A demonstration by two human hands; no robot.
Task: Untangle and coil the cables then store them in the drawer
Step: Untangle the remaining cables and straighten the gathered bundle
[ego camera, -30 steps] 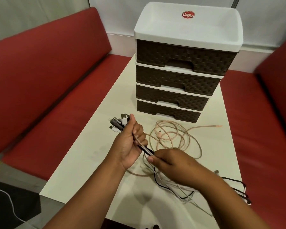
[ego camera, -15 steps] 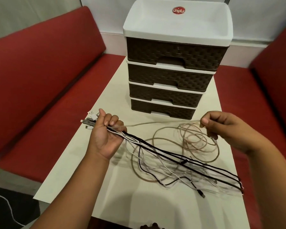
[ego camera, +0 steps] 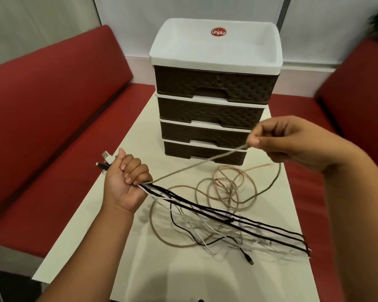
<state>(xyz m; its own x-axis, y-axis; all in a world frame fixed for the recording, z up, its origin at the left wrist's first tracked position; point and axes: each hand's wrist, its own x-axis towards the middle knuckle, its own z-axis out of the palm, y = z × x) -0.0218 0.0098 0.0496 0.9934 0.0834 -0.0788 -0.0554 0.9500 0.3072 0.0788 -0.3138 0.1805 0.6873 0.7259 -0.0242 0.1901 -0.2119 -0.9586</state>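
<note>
Head view, left hand (ego camera: 127,184): my fingers clench the plug ends of the cable bundle (ego camera: 227,221).
Right hand (ego camera: 292,144): pinching one beige cable (ego camera: 196,165), lifted taut.
Tangle: mid-tabletop (ego camera: 109,247), trailing toward its right edge.
Drawer unit (ego camera: 212,110): far end, shut.
Risk: pulling harder could tighten knots or drag the loops off that edge.

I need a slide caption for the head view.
Left hand grips bundled cables; right hand pinches one beige cable taut.

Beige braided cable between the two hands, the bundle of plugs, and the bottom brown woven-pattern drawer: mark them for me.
Beige braided cable (ego camera: 202,162), head view, taut span between the hands.
Bundle of plugs (ego camera: 107,160), head view, white plug beyond the left fist.
Bottom brown woven-pattern drawer (ego camera: 183,150), head view, front panel.
</note>
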